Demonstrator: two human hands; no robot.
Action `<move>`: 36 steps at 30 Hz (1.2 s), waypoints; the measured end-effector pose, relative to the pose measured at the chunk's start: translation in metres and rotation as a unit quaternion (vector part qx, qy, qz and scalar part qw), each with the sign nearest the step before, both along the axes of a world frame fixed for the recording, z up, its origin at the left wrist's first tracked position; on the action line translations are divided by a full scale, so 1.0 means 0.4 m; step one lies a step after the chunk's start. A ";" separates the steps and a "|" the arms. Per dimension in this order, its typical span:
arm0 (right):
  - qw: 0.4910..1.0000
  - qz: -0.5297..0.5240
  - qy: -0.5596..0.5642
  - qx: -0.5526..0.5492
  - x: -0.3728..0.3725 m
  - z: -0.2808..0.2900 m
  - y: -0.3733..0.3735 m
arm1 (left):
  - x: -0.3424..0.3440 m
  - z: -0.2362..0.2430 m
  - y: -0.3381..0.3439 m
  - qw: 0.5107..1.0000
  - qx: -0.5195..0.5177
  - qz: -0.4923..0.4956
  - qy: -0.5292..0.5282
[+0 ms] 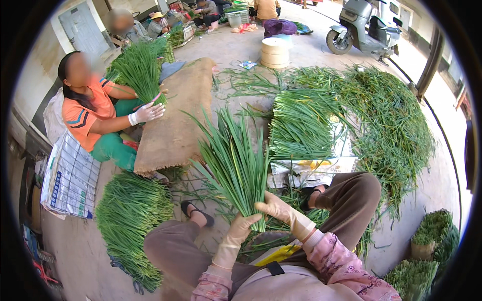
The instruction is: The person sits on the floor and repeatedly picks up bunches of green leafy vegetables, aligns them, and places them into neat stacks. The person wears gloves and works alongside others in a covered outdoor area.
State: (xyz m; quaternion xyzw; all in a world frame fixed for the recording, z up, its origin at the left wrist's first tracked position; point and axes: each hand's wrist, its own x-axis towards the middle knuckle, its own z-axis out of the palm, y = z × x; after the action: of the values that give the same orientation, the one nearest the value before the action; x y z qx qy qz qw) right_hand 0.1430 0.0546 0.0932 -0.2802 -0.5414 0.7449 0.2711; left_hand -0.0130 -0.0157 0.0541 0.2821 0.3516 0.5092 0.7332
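Note:
An upright bunch of long, flat green leaves [233,165], like chives, fans out before me. My left hand [238,231], in a pale rubber glove, grips its lower stems. My right hand [271,208], gloved alike, is closed on the same stems slightly higher, on the right side. Beyond the bunch, a neat pile of cut leaves [301,125] lies on white sacking [311,171]. Another heap of greens [130,215] lies beside my left knee.
A co-worker [85,115] holds a bunch by a burlap-covered surface [175,130]. Loose leaves [381,130] spread right; stacked bundles [432,231] sit lower right. A stack of round pale containers [274,53], a scooter [361,32] and other people [206,12] are behind.

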 end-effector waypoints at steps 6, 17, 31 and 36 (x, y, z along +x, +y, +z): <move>0.998 0.057 -0.041 -0.001 0.002 0.021 0.014 | -0.021 -0.015 -0.008 0.999 0.003 -0.030 -0.022; 0.975 0.199 0.036 -0.094 0.001 -0.021 0.076 | -0.017 0.006 -0.004 0.992 0.010 -0.045 -0.114; 0.959 -0.205 -0.070 0.183 -0.048 0.125 0.050 | -0.032 -0.025 -0.008 0.990 -0.080 0.077 0.084; 0.891 -0.249 -0.249 0.287 -0.112 0.137 0.101 | 0.003 -0.069 -0.017 0.969 -0.037 0.118 0.212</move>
State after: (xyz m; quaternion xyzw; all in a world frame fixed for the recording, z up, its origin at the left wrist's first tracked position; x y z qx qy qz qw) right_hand 0.0983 0.0950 0.1479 -0.4918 -0.6942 0.3710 0.3723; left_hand -0.0120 -0.0226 0.0266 0.3130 0.5487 0.5072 0.5863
